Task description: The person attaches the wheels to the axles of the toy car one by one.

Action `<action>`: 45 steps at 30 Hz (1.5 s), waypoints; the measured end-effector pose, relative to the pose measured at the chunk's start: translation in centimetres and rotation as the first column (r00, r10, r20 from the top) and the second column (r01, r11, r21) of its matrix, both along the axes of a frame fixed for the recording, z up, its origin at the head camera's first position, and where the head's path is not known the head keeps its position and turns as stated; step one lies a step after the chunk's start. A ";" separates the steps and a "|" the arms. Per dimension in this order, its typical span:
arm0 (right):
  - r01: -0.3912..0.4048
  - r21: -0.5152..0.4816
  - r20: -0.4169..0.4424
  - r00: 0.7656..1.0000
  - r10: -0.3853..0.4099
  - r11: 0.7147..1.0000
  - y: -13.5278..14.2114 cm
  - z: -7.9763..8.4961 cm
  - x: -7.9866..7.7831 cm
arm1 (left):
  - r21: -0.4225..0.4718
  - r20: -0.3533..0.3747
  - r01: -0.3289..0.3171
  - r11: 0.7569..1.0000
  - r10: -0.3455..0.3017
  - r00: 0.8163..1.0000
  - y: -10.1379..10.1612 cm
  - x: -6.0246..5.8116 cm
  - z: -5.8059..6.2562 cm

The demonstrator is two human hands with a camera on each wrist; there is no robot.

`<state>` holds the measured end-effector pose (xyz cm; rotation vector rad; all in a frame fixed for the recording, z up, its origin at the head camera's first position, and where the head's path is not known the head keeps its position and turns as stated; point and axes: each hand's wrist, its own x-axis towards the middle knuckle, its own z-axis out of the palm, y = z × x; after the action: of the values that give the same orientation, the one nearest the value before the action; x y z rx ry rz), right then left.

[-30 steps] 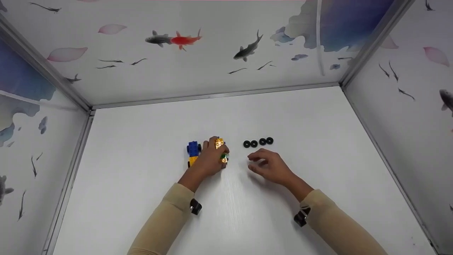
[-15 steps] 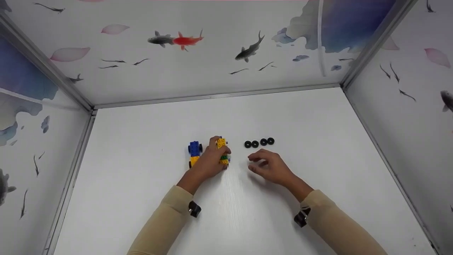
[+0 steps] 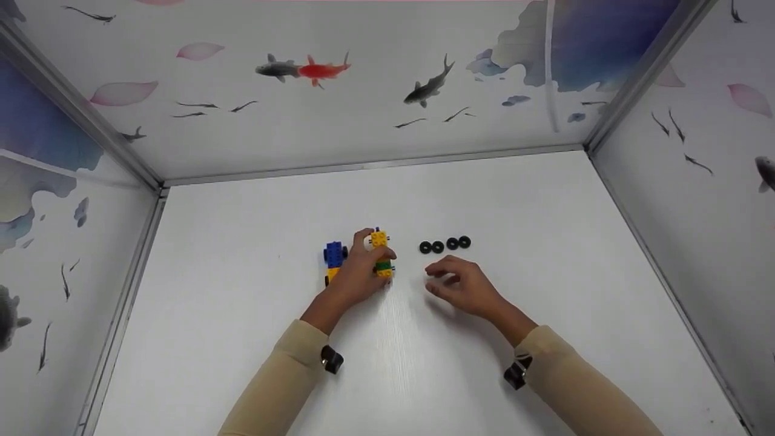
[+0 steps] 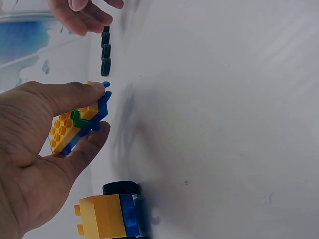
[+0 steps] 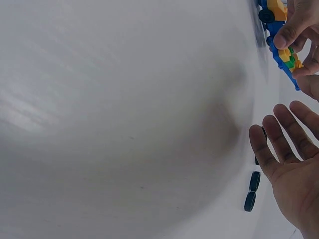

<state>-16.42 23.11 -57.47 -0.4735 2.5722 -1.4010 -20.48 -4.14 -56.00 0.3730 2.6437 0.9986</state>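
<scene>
In the head view my left hand (image 3: pixel 358 272) grips a toy car body of yellow and green bricks on a blue base (image 4: pixel 82 122), thumb on one side and fingers on the other. Small axle stubs stick out of its sides, with no wheels on the right side in the head view. My right hand (image 3: pixel 465 287) is held over the table with loosely bent fingers, holding nothing. Several black toy wheels (image 3: pixel 438 247) lie in a row just beyond it. Left of the gripped body stands a second toy car (image 3: pixel 333 254), blue and yellow with black wheels, partly hidden by my left hand.
The white tabletop (image 3: pixel 242 290) is bounded by a back wall (image 3: pixel 363 133) and side walls printed with fish and petals. Metal strips run along the edges. Both wrists carry small black cameras (image 3: pixel 332 359).
My left hand has raised and tilted the car body slightly, its far end shifting away from me. My right hand, the wheels and the second car stay put; the head view drifts a little.
</scene>
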 end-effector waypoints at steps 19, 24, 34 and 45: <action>-0.010 0.011 -0.011 1.000 0.010 1.000 -0.1 0.0 -0.3 | 0.107 0.016 -0.078 0.991 0.076 0.997 -0.4 0.3 0.1; 0.000 0.028 -0.003 1.000 0.000 1.000 -0.2 0.0 -0.4 | 0.120 0.038 -0.079 0.990 0.075 0.996 -0.5 0.3 0.2; -0.005 0.019 -0.019 1.000 0.005 1.000 -0.2 -0.1 -0.5 | 0.229 -0.014 -0.034 0.973 0.038 0.999 -1.2 0.4 -0.5; 0.000 0.015 -0.011 1.000 0.000 1.000 -0.2 -0.1 -0.7 | 0.267 -0.061 -0.018 0.964 0.036 0.998 -1.6 0.4 -0.9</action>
<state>-17.07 22.94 -57.58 -0.4796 2.5892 -1.3821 -20.10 -5.73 -56.89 0.4351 2.5806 1.3787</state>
